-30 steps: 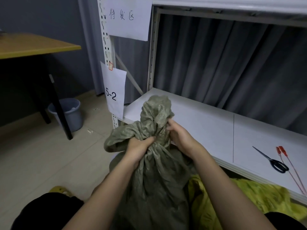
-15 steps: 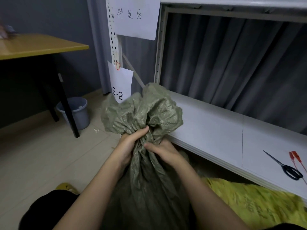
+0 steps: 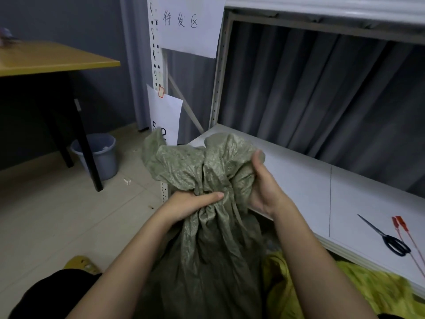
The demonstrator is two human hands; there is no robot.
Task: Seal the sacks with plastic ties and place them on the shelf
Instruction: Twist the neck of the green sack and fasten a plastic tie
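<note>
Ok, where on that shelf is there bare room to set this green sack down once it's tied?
The shelf board is bare from its left post to the seam line, behind the right hand. Right of the seam, only the back strip by the curtain is free; the front holds the scissors and red ties. The left hand grips the green sack at its neck.

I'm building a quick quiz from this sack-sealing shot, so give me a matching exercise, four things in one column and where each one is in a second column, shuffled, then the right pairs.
Things:
1. green sack
2. scissors
3. blue bucket
4. yellow sack

Places:
A. on the floor beside the table leg
B. lying flat on the white shelf, next to the red plastic ties
C. low on the right, below the shelf's front edge
D. neck bunched in the left hand, loose top held by the right hand

Pairs: 1-D, 2-B, 3-A, 4-C
</note>
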